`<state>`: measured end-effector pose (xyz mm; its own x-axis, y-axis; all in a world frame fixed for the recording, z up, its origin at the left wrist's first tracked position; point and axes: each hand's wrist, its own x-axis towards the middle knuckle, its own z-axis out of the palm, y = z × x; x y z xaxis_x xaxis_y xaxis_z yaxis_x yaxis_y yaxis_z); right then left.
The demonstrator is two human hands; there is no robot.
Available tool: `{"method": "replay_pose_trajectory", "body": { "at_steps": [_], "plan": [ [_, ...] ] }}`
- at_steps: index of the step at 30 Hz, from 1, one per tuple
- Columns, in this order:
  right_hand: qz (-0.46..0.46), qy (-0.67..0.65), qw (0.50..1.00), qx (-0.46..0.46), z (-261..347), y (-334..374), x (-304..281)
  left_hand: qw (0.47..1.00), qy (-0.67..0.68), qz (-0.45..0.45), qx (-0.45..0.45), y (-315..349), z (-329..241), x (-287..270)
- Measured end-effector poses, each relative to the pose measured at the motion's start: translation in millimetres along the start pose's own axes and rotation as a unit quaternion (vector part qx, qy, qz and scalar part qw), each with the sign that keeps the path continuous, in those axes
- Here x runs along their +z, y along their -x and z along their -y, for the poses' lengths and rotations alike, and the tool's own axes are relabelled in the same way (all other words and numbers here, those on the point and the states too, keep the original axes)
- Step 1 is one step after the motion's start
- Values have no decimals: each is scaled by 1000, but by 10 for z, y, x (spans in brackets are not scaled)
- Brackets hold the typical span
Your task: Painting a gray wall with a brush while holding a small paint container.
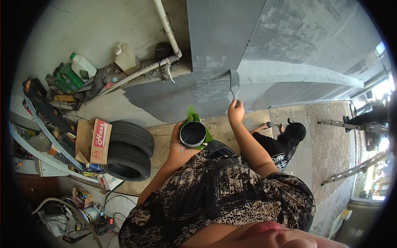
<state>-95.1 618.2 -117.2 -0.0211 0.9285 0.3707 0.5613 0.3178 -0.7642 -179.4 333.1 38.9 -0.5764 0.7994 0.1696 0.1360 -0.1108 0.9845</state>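
Note:
My left hand point(177, 144) is wrapped round a small round can of dark grey paint point(192, 134), held upright in front of my body. Green leaves point(191, 113) stick out between the can and my fingers. In my right hand point(236, 111) is a flat paintbrush point(234, 80), gripped by its handle with the bristles upward, at the wall. Its bristles are coated grey and appear to touch the grey-painted wall point(213, 80) near a corner edge. Streaky brush marks show beside it, and a paler unpainted patch point(113, 105) lies farther left.
Two stacked tyres point(131, 138) and an open cardboard box point(94, 138) stand to my left. Bottles point(84, 65) crowd a ledge beside a white pipe point(165, 25). At right, another person in black point(285, 142) crouches close by; ladders point(351, 167) stand beyond.

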Motion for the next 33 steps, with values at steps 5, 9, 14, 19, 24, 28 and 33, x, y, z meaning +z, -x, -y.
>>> {"method": "replay_pose_trajectory", "body": {
  "at_steps": [5, 9, 14, 19, 24, 28, 33],
  "plan": [
    [66, -104, 991, 50, 680, 173, -237, 999, 32, -17, -11, 35, -36, -139],
    [117, -138, 984, -1, 1154, 26, -76, 1000, 0, -2, 8, -3, -74, -299],
    [109, -61, 992, 7, 784, 353, 239, 999, -10, 30, 9, 19, -130, -437],
    [130, -92, 987, 37, 1145, 679, -143, 1000, 22, -12, 4, 186, -39, -595],
    [90, -112, 990, 11, 1446, 295, 48, 1000, 10, -1, 14, 178, -29, -743],
    [148, -30, 988, 21, 1044, 411, 301, 999, -25, 24, 17, 162, -92, -820],
    [90, -35, 995, 6, 962, 889, 162, 1000, -11, 15, 19, 236, -6, -920]
  ]
}}
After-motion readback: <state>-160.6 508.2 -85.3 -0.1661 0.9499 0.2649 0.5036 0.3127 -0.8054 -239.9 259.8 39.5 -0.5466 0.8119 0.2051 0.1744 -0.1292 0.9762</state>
